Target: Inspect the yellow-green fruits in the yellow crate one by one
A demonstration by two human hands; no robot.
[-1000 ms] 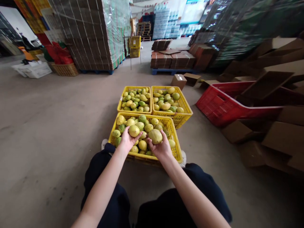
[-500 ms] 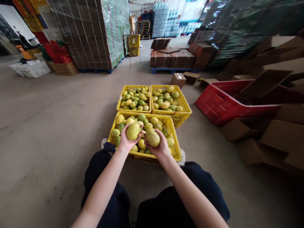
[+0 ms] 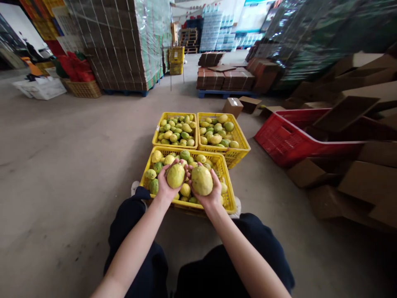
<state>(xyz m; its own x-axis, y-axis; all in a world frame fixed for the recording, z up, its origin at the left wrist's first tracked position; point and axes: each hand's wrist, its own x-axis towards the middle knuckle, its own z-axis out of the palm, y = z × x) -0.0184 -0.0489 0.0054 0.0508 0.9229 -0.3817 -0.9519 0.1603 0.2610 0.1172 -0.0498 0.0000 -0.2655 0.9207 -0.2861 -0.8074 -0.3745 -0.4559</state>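
Observation:
My left hand (image 3: 165,184) cups a round yellow-green fruit (image 3: 175,176), its fingers curled around the far side. A larger oval yellow-green fruit (image 3: 202,181) with small dark specks rests in my right hand (image 3: 212,199). Both hands are side by side, palms up, above the near yellow crate (image 3: 230,182). Inside that crate lie many similar fruits, some yellow and some green-striped, partly hidden by my hands. The exact kind of fruit is unclear.
Two more yellow crates of fruit, one at left (image 3: 154,132) and one at right (image 3: 240,151), adjoin the near crate. A red crate (image 3: 276,140) and cardboard boxes (image 3: 362,182) crowd the right. Wrapped pallet stacks (image 3: 114,45) stand behind.
Both fruits have turned in my hands and now show other faces. My hands have dropped slightly in view and the right one has shifted a little right.

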